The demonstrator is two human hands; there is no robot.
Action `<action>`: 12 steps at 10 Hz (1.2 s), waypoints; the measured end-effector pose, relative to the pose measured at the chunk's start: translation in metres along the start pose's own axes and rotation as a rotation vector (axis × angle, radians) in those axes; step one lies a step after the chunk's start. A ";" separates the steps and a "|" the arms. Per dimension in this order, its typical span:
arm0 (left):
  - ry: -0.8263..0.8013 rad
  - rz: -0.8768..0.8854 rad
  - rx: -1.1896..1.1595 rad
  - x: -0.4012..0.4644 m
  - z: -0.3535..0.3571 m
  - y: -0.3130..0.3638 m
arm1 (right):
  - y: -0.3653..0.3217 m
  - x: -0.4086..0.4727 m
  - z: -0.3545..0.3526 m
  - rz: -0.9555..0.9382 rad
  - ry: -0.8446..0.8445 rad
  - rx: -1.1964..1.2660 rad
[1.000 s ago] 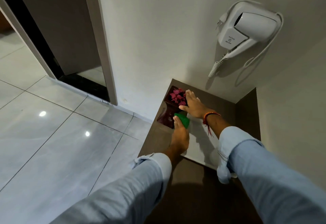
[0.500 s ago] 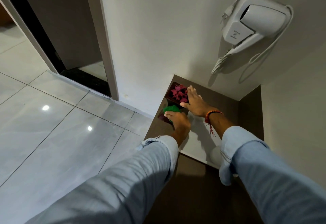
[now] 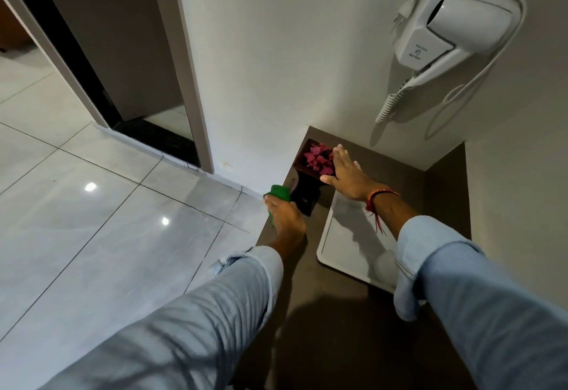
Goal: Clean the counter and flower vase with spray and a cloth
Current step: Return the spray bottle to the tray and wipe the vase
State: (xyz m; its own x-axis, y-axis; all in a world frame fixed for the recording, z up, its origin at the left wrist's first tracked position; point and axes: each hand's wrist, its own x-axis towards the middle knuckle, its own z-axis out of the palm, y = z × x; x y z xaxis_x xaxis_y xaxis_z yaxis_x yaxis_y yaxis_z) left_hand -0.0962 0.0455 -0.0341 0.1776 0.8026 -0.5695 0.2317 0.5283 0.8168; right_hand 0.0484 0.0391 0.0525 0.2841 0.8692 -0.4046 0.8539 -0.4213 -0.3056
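dark vase (image 3: 305, 193) of pink flowers (image 3: 318, 158) stands at the bench (image 3: 322, 313) corner. left hand (image 3: 284, 217) clenched on green cloth (image 3: 278, 194) against its side; right hand (image 3: 345, 171) flat, fingers spread, over the flowers.

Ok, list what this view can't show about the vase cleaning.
- Head view: no spray bottle in frame.
- Dark square flower vase: its left side is hidden by the green cloth and left hand.
- Brown counter: near end cut by the bottom edge; dirt unreadable in shadow.

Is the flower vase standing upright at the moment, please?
Upright: the flower vase stands on the counter, its pink flowers facing up, steadied by the right hand.
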 end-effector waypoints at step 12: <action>-0.202 0.277 0.677 0.035 -0.034 -0.010 | 0.002 0.004 0.000 0.028 -0.049 -0.073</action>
State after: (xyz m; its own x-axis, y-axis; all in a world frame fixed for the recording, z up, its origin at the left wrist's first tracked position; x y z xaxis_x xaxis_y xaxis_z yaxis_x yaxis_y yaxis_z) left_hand -0.1252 0.0782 -0.0594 0.4710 0.7805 -0.4110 0.6783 -0.0226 0.7345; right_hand 0.0514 0.0416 0.0500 0.2883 0.8428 -0.4544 0.8760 -0.4238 -0.2302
